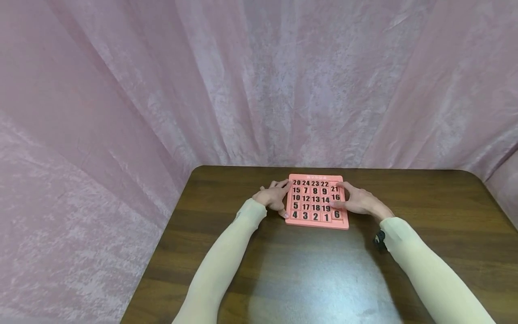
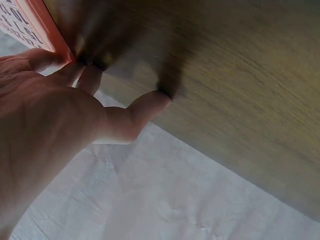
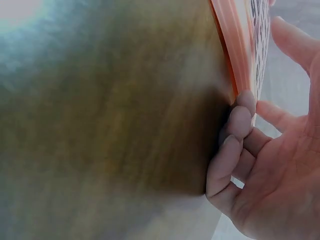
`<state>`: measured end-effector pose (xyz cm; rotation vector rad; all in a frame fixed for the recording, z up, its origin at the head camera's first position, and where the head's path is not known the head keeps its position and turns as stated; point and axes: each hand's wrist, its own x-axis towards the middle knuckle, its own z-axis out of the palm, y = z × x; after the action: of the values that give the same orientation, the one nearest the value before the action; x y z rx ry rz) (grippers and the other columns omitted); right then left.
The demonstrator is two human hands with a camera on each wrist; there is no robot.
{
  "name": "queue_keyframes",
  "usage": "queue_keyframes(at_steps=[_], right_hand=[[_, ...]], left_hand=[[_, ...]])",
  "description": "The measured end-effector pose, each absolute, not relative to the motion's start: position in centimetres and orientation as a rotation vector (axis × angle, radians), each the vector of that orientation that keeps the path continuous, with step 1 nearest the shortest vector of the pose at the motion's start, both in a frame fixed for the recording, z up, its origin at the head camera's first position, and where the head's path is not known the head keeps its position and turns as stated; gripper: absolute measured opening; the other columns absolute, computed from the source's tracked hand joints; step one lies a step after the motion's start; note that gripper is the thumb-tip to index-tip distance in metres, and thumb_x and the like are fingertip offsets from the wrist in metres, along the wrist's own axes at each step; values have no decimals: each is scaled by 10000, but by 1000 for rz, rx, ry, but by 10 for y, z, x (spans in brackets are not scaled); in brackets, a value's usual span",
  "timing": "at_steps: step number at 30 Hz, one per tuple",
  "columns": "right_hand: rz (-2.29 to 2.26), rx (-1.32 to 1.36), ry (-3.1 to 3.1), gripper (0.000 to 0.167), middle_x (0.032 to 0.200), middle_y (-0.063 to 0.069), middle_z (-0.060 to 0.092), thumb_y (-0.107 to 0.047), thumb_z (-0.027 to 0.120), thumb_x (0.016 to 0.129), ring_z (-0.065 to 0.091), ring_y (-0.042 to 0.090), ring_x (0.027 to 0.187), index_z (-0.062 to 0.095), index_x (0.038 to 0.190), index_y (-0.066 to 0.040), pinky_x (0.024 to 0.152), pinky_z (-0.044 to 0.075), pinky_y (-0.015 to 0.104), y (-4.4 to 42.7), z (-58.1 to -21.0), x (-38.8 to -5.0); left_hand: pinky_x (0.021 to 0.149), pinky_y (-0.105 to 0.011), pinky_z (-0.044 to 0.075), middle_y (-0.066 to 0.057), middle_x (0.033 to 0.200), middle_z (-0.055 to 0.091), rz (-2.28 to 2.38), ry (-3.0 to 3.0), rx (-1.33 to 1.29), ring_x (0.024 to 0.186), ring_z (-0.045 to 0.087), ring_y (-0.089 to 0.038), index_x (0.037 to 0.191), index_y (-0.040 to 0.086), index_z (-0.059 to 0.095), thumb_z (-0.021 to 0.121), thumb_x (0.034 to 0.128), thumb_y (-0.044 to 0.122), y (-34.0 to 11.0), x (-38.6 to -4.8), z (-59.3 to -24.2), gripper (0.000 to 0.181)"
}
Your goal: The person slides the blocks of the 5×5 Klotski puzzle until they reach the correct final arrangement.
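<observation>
A pink sliding number puzzle [image 1: 315,223] with black-numbered tiles lies flat on the table. My left hand [image 1: 272,196] holds its left side, thumb at the lower corner and forefinger near the upper one. In the left wrist view, one finger [image 2: 145,110] stretches out onto the wood. My right hand [image 1: 359,200] grips the right side. Its thumb rests on the tiles near 19, covering part of the right column, and its forefinger touches the upper right by tile 21 [image 1: 334,189]. In the right wrist view, the other fingers [image 3: 237,122] curl against the puzzle's edge [image 3: 235,45].
The dark wooden table [image 1: 218,193] has rounded far corners. A pink curtain [image 1: 283,90] hangs behind it and along the left. A dark watch-like item [image 1: 379,240] sits at the right wrist. Light glares off the tabletop in front of the puzzle.
</observation>
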<state>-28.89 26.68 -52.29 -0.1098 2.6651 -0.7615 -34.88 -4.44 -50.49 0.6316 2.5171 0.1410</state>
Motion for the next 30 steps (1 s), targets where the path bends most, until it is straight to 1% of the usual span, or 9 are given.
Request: queue_keyframes(at_steps=[3, 6, 9, 12, 15, 18, 21, 26, 30], right_hand=[[-769, -116, 2661, 1005, 1558, 394, 529, -676, 689, 977, 595, 571, 1354, 272, 1705, -122, 1053, 502, 688, 266, -525, -284], [-770, -118, 2658, 1020, 1570, 392, 517, -650, 708, 976, 601, 558, 1344, 254, 1712, -110, 1060, 497, 698, 265, -527, -279], [-788, -114, 2656, 1146, 1582, 393, 506, -649, 744, 951, 588, 559, 1364, 154, 1740, -65, 1091, 477, 717, 264, -529, -274], [-816, -132, 2659, 1278, 1555, 389, 537, -633, 807, 907, 593, 535, 1366, 80, 1733, 18, 1116, 471, 709, 263, -530, -268], [-835, -196, 2675, 1347, 1483, 366, 593, -590, 890, 846, 621, 477, 1306, 99, 1713, 71, 1106, 488, 672, 261, -531, -261], [-786, -252, 2717, 1391, 1444, 337, 594, -591, 945, 775, 641, 430, 1218, 142, 1713, 50, 1050, 518, 649, 259, -533, -256], [-726, -261, 2754, 1412, 1390, 307, 586, -600, 961, 740, 644, 386, 1129, 150, 1722, 10, 984, 531, 639, 258, -535, -253], [-716, -247, 2785, 1415, 1328, 280, 603, -588, 965, 728, 645, 356, 1071, 157, 1723, 11, 959, 524, 618, 258, -537, -249], [-720, -246, 2785, 1406, 1301, 258, 609, -593, 961, 736, 623, 325, 1031, 161, 1724, 6, 919, 507, 558, 259, -540, -248]], left_hand=[[1321, -768, 148, 13, 1878, 0, 154, 2509, 623, 1729, 90, -296, 1782, 261, 44, 908, 894, 331, -42, -350, -505, 1242], [1326, -766, 131, 14, 1878, -3, 162, 2503, 609, 1731, 79, -292, 1781, 260, 43, 910, 895, 303, -41, -351, -505, 1240], [1339, -747, 124, 17, 1878, -5, 150, 2504, 596, 1732, 74, -283, 1782, 255, 41, 908, 897, 303, -39, -352, -505, 1240], [1335, -749, 136, 1, 1877, 8, 149, 2506, 598, 1729, 81, -297, 1783, 246, 42, 910, 896, 311, -39, -352, -505, 1243], [1324, -756, 164, -27, 1871, 42, 152, 2512, 599, 1718, 103, -321, 1785, 241, 41, 919, 888, 327, -39, -351, -503, 1258], [1324, -743, 180, -35, 1857, 76, 149, 2523, 580, 1701, 122, -329, 1785, 250, 42, 931, 876, 326, -38, -350, -501, 1274], [1323, -727, 200, -28, 1848, 98, 147, 2537, 564, 1686, 141, -324, 1785, 261, 55, 943, 864, 318, -38, -351, -500, 1280], [1322, -705, 221, -9, 1844, 104, 128, 2547, 544, 1673, 163, -307, 1780, 302, 61, 950, 853, 309, -35, -351, -500, 1285], [1306, -689, 265, -2, 1840, 115, 108, 2553, 541, 1654, 195, -297, 1778, 308, 72, 962, 837, 320, -32, -351, -501, 1295]])
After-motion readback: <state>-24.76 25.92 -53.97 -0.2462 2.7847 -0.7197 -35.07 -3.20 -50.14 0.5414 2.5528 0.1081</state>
